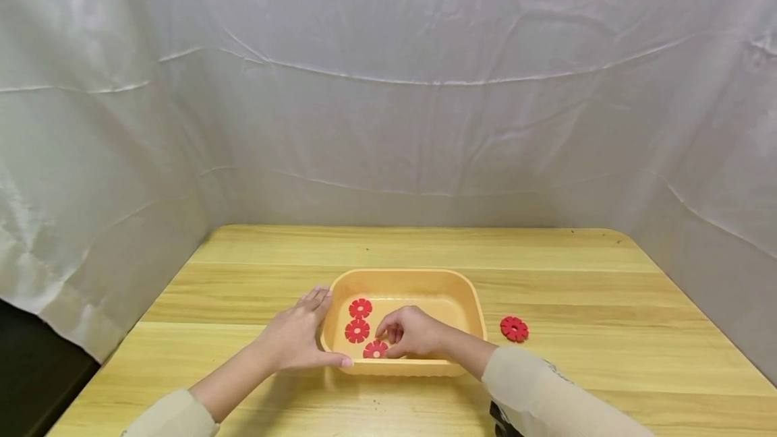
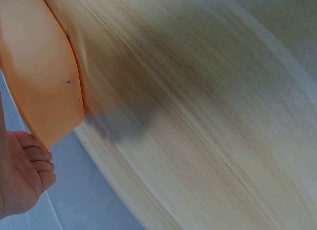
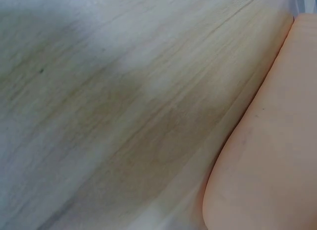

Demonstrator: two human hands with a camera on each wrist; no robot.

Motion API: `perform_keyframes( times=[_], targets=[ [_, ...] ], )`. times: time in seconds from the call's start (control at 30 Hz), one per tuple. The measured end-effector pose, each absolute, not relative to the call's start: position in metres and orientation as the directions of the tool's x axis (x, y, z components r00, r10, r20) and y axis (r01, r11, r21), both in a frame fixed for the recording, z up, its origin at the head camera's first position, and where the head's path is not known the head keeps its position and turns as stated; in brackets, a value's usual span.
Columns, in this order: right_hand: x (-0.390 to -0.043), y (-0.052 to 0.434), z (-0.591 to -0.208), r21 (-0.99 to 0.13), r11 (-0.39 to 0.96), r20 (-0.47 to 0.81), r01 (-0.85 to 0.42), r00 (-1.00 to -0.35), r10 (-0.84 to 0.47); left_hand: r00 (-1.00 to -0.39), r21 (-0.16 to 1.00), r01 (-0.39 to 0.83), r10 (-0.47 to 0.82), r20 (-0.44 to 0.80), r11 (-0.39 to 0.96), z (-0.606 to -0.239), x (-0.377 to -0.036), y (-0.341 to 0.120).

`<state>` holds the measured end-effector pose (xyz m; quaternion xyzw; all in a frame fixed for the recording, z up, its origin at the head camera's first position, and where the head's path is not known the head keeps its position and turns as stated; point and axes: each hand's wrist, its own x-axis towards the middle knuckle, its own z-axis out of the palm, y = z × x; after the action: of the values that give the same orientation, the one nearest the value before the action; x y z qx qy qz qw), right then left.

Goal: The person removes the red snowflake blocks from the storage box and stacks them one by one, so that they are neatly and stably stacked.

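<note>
An orange-yellow plastic basin stands on the table. My left hand braces its near left corner, fingers straight along the left side and thumb along the front rim. The left wrist view shows that hand against the basin wall. Inside the basin are three notched red discs, flower-shaped with a round centre hole. The far disc and the middle disc lie at the left. My right hand reaches in and pinches the near disc at its edge; the front rim hides part of it.
Another notched red disc lies on the wooden table to the right of the basin. A dark object shows under the right sleeve. Pale cloth hangs behind the table and along both sides.
</note>
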<state>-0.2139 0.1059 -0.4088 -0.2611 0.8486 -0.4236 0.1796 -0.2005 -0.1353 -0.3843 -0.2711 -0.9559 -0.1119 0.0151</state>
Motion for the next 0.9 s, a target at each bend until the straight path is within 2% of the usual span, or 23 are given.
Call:
perform_keyframes(
  times=[0.53,0.9],
  targets=[
    [-0.2187,0.1037,-0.4128,-0.757,0.520,-0.040,-0.395,-0.767,-0.640,-0.853,0.208,0.521,0.515,0.086,0.828,-0.3847,-0.2021,-0.1361],
    [-0.2159,0.1019,-0.4112,-0.755,0.553,-0.042,-0.351,-0.816,-0.576,-0.851,0.199,0.524,0.518,0.086,0.828,-0.3854,-0.2017,-0.1356]
  ],
)
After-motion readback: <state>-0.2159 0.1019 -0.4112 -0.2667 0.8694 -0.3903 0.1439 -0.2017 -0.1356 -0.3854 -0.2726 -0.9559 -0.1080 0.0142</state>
